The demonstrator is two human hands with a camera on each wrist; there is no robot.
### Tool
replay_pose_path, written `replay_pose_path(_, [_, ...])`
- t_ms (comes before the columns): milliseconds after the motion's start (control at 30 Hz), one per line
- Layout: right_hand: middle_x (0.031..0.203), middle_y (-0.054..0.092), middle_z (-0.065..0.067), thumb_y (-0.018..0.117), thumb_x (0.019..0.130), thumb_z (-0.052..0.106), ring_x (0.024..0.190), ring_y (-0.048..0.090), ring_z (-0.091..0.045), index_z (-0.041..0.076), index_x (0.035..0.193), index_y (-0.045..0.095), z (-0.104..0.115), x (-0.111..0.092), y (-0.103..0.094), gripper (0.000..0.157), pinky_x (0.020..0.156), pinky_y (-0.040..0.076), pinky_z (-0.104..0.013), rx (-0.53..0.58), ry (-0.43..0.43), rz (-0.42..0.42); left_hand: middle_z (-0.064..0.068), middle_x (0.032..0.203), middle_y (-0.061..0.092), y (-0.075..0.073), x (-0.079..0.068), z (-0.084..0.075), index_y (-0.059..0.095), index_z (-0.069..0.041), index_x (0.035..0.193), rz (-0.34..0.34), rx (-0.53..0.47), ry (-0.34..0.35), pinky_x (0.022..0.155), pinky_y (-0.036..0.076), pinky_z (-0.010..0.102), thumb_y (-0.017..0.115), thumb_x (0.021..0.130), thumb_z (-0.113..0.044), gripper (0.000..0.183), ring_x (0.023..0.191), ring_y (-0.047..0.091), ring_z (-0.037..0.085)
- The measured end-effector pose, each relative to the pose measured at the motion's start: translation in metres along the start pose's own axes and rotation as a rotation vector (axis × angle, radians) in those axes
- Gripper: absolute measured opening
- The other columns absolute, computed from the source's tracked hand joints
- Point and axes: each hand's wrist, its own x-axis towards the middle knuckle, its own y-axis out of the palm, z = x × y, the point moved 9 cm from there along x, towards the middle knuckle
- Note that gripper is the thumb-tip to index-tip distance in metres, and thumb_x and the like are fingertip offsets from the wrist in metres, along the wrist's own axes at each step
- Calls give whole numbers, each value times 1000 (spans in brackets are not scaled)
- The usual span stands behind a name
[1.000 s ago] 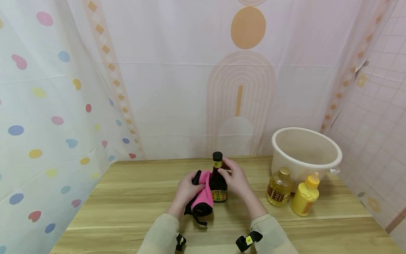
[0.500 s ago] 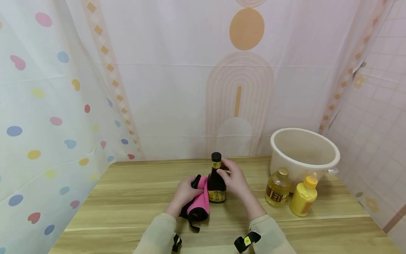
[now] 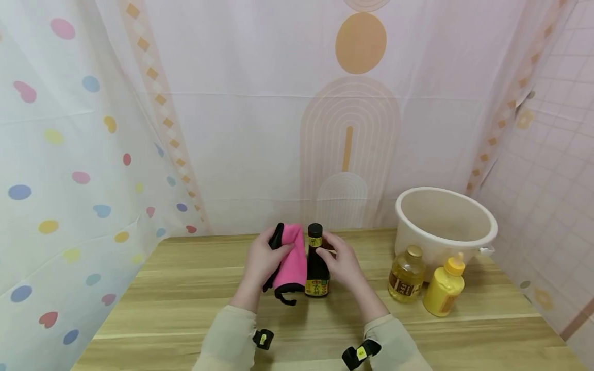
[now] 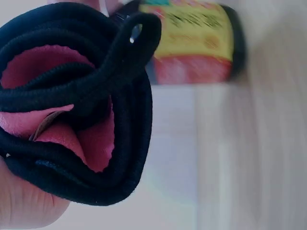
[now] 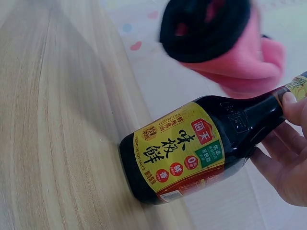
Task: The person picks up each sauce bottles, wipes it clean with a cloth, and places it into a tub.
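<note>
A dark soy sauce bottle (image 3: pixel 317 270) with a black cap and yellow label stands upright on the wooden table. My right hand (image 3: pixel 342 260) grips its neck from the right; the right wrist view shows the label (image 5: pixel 177 148) and the thumb on the neck. In my left hand (image 3: pixel 263 257) is a pink cloth (image 3: pixel 293 257) with black edging, folded into a loose roll and raised close beside the bottle's left side. The left wrist view looks into the rolled end of the cloth (image 4: pixel 98 143), where a black loop (image 4: pixel 136 33) hangs off the edging.
At the right stands a white bucket (image 3: pixel 402 226) with a side handle. In front of it are a jar-like bottle of yellow oil (image 3: pixel 407 275) and a yellow squeeze bottle (image 3: pixel 444 291). A patterned curtain (image 3: pixel 250 129) hangs behind the wooden table (image 3: pixel 185 293).
My left hand has lifted the pink cloth from the bottle's lower side up toward its neck. The right hand has kept its grip on the bottle, which stays in place.
</note>
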Motion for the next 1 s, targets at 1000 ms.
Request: replay_pose_path(1000, [115,62,-19,64,93,-1,105,62,-35,0,129,60,1,0,2,36,89,52,-49,6,1,-6,11,105,69,25,-12,0,69,-6,110,46,-64,38,84,52,45,80,81,-9,31,94,63,26])
